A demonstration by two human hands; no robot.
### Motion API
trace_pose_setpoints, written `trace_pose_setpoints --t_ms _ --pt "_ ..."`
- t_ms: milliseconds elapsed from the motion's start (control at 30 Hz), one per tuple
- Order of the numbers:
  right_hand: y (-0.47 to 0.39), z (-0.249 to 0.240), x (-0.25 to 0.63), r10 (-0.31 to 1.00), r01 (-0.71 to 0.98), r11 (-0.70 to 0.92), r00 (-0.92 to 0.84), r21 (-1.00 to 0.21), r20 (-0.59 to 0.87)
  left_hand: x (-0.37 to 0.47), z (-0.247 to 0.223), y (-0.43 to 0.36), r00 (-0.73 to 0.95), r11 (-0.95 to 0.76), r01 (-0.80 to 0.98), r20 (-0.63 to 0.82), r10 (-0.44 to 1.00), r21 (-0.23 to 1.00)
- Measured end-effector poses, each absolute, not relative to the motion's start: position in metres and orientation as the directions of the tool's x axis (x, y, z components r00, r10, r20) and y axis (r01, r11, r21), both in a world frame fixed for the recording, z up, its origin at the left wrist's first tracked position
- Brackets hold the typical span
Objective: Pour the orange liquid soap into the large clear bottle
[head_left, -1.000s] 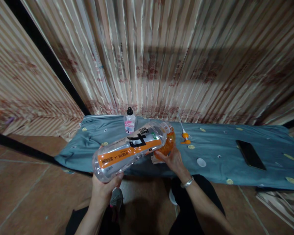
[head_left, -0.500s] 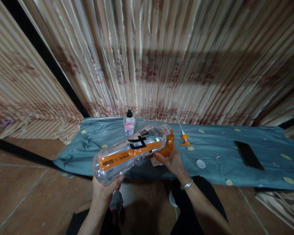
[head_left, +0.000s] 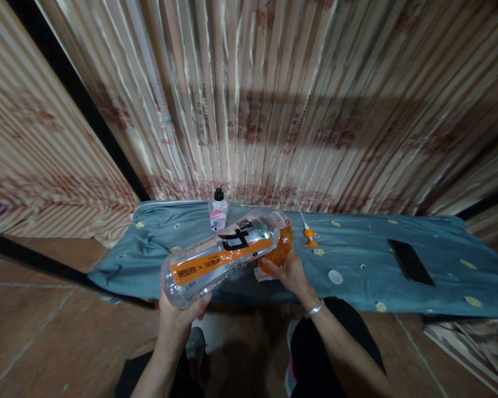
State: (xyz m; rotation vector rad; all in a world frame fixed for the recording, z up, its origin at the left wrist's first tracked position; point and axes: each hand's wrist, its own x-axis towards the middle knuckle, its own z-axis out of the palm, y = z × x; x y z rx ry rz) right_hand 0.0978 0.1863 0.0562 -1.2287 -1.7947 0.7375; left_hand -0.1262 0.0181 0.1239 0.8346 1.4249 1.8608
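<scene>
A large clear bottle (head_left: 219,255) with an orange and silver label lies tilted across the view, its base at the lower left and its neck at the upper right. My left hand (head_left: 182,315) is closed round its base end. My right hand (head_left: 288,273) grips an orange bottle (head_left: 279,250), partly hidden behind the clear bottle's neck. The two bottle mouths are close together; whether they touch I cannot tell. Something pale, like tissue (head_left: 265,275), shows below the orange bottle. An orange pump head (head_left: 310,237) with a white tube lies to the right.
A small clear bottle (head_left: 218,210) with a black cap stands at the back of the blue-green cloth (head_left: 361,276). A black phone (head_left: 410,262) lies at the right. Striped curtains hang behind, and a black pole (head_left: 78,99) slants down at the left.
The clear bottle's base has risen slightly in my left hand. The cloth, phone and pump head appear a little further left as the view shifts.
</scene>
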Motion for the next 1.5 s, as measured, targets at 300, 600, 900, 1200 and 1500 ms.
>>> trace_pose_setpoints --t_ms 300,600,900,1200,1500 --pt "0.188 0.054 0.099 0.933 0.466 0.36 -0.201 -0.808 0.3 -0.123 0.127 0.019 -0.609 -0.208 -0.156 0.072 0.79 0.966" --pt "0.187 0.052 0.101 0.947 0.478 0.319 -0.194 -0.818 0.255 -0.123 0.127 0.017 -0.595 -0.207 -0.118 0.098 0.798 0.971" --pt "0.19 0.056 0.103 0.933 0.484 0.354 -0.247 -0.8 0.263 -0.12 0.133 0.018 -0.615 -0.203 -0.104 0.097 0.783 0.974" --pt "0.191 0.053 0.102 0.915 0.518 0.404 -0.232 -0.754 0.332 -0.115 0.142 0.016 -0.655 -0.201 -0.14 0.062 0.753 0.969" --pt "0.191 0.053 0.102 0.918 0.498 0.396 -0.244 -0.772 0.314 -0.117 0.141 0.016 -0.63 -0.206 -0.121 0.086 0.772 0.971"
